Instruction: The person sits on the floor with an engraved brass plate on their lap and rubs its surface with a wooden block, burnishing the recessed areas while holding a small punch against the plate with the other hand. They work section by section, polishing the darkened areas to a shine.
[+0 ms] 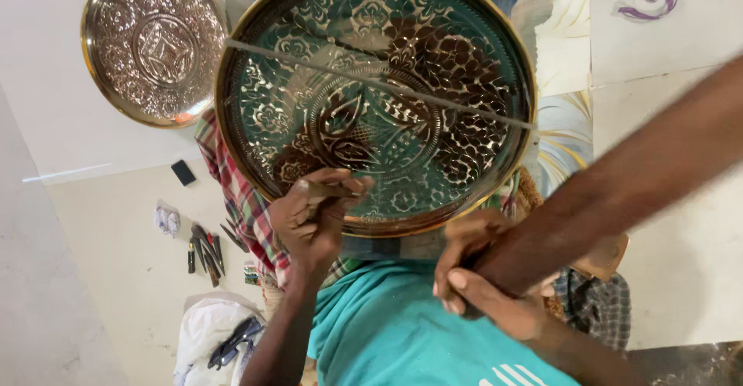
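Large engraved brass tray (375, 99) propped centrally on checked cloth (236, 192). Left hand (313, 216) fingers clenched around small chisel (321, 192) at tray's lower rim; right hand (484, 277) gripping dark hammer handle (619, 192). Smaller tray (155, 45), scattered tools (205, 250) on floor nearby.

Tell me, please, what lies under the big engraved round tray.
Under the big engraved tray, a red checked cloth shows at its left edge and a woven mat at its right. The tray covers everything beneath its middle. One hand holds a small tool on its rim.
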`<state>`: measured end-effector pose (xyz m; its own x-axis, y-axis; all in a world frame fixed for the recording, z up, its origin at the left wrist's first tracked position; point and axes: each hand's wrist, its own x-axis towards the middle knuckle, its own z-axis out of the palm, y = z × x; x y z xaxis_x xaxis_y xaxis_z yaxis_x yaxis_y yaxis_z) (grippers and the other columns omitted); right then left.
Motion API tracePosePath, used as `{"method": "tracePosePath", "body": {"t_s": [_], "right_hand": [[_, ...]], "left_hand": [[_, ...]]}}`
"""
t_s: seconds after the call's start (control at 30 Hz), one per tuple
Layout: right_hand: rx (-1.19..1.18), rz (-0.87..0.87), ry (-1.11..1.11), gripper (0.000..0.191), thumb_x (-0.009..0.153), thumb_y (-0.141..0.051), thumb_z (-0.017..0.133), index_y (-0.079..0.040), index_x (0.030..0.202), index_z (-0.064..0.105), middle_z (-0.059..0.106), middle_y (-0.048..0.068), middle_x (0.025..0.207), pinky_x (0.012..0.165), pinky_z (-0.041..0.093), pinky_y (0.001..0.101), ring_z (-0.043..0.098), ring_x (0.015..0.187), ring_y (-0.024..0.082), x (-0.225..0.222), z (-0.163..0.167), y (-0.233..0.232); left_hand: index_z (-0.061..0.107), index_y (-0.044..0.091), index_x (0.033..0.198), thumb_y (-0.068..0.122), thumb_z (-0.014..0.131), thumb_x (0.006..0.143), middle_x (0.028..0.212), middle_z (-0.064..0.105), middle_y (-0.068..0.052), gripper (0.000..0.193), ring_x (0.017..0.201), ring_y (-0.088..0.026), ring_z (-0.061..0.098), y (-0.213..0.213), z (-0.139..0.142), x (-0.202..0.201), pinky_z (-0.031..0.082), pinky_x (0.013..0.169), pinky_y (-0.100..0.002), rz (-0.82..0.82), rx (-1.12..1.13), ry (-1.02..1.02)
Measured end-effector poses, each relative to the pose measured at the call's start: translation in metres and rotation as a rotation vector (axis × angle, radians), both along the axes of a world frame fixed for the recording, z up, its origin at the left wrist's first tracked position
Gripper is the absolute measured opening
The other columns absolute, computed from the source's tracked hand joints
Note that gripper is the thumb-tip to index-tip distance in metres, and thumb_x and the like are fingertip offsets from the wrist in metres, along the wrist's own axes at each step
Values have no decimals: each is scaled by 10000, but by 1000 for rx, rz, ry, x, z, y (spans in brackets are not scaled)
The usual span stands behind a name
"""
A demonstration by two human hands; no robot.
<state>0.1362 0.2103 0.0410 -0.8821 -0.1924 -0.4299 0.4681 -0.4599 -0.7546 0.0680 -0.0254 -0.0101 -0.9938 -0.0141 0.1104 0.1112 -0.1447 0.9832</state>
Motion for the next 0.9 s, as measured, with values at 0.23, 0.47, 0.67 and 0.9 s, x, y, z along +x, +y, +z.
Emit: {"method": "tracePosePath", "body": {"t_s": [0.23, 0.47, 0.67, 0.9], "right_hand": [[699, -52, 345, 143, 877, -62, 806, -77, 840, 669, 657, 6, 703, 931, 618, 346, 635, 639, 81, 29, -28, -5], [1048, -28, 340, 388, 701, -102, 843, 25, 1019, 661, 678, 83, 754, 628, 523, 265, 632, 664, 109, -13, 4, 0], [1141, 333, 356, 522, 664, -128, 794, -33, 1162, 668, 711, 95, 668, 476, 539, 328, 711, 524, 180, -65, 45, 16], [1294, 726, 562, 675, 630, -214, 745, -76, 1275, 596, 675, 121, 692, 491, 503, 462, 656, 526, 303, -106, 75, 16]], "left_hand": [[603, -78, 1273, -183, 539, 1008, 1123, 728, -155, 292, 984, -230, 752, 24, -6, -8, 627, 864, -291, 68, -40, -144], [484, -52, 1380, -197, 450, 970, 1193, 689, -125, 437, 1007, -187, 737, 43, -6, 8, 642, 905, -290, 264, -174, -59], [661, -46, 1157, -180, 538, 915, 931, 727, -82, 303, 837, -89, 718, 46, -13, 19, 591, 772, -239, 381, -507, 23], [685, -29, 1057, -173, 563, 908, 757, 666, -26, 241, 695, -27, 582, 43, -22, 19, 447, 627, -194, 409, -452, -38]]}}
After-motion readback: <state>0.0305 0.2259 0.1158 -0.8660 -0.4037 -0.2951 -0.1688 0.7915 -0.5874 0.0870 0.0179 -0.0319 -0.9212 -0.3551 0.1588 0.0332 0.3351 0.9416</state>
